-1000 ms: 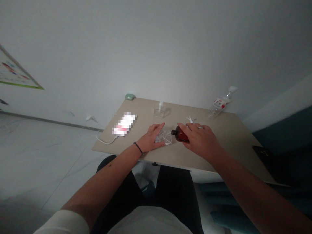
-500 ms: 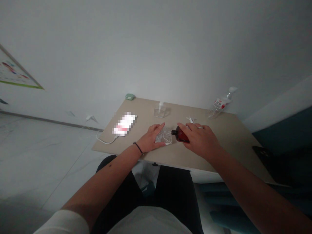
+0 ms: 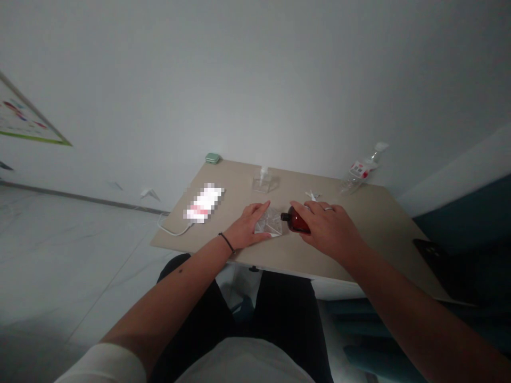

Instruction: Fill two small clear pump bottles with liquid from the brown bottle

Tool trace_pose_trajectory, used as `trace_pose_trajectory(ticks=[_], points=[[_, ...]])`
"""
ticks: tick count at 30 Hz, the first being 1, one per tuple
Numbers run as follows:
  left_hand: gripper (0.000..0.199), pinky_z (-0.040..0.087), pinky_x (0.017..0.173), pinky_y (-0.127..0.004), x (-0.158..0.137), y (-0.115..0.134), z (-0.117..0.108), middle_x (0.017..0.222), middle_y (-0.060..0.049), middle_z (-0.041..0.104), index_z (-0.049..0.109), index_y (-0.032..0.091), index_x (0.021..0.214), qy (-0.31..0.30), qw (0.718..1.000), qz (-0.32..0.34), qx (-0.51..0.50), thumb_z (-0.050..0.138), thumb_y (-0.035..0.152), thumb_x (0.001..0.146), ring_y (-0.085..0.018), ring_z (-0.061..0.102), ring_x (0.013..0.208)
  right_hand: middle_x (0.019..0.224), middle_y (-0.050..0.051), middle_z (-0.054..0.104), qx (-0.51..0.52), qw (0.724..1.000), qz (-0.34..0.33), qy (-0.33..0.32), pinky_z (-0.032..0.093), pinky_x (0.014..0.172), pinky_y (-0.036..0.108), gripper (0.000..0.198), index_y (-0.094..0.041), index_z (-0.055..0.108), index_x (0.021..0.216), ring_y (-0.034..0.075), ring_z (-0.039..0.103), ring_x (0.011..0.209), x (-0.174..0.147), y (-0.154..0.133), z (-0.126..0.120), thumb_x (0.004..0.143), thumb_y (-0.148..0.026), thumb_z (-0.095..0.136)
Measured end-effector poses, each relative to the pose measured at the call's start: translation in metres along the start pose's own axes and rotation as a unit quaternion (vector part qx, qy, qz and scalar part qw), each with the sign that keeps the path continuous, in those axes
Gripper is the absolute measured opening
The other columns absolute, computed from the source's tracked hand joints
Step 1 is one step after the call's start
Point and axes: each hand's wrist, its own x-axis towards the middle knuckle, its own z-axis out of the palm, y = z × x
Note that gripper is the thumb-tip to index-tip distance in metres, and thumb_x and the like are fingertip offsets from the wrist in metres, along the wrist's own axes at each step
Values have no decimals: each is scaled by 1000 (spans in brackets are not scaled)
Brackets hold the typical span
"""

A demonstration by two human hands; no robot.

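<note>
My left hand (image 3: 251,226) is curved around a clear, faceted container (image 3: 270,222) near the front of the table, thumb on the near side and fingers on the far side. In my right hand (image 3: 333,229) is a dark red-brown bottle (image 3: 298,221), tipped onto its side. Its black neck points left toward the container, a small distance from it. My palm and fingers cover the bottle's base. Whether any liquid flows from the neck cannot be made out.
On the beige table (image 3: 223,239) stand a clear pump bottle (image 3: 262,182) and a clear plastic bottle (image 3: 357,171) at the back. A lit phone (image 3: 205,203) with a white cable lies left. A small green case (image 3: 212,158) sits at the back left corner; a white object (image 3: 313,196) lies beyond my right hand.
</note>
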Motion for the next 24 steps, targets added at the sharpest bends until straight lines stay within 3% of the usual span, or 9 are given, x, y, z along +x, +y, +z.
trace_pose_trajectory(ticks=[16,24], points=[[97,33,119,-56,-1,1,0,143,-15,40,18,24,159,8,1000,-9,-11,74,47,83,-33,40,137,130,15,65,14,1000,13,-5,41,84,40,68,-21,42,147,33,61,110,0,1,6,85,-35,64],[92,36,118,-54,-2,4,-3,141,-15,41,26,23,156,24,999,-11,-32,75,45,82,-32,43,134,134,15,63,103,994,45,4,48,88,43,71,-22,41,147,33,64,111,-1,0,20,83,-37,68]])
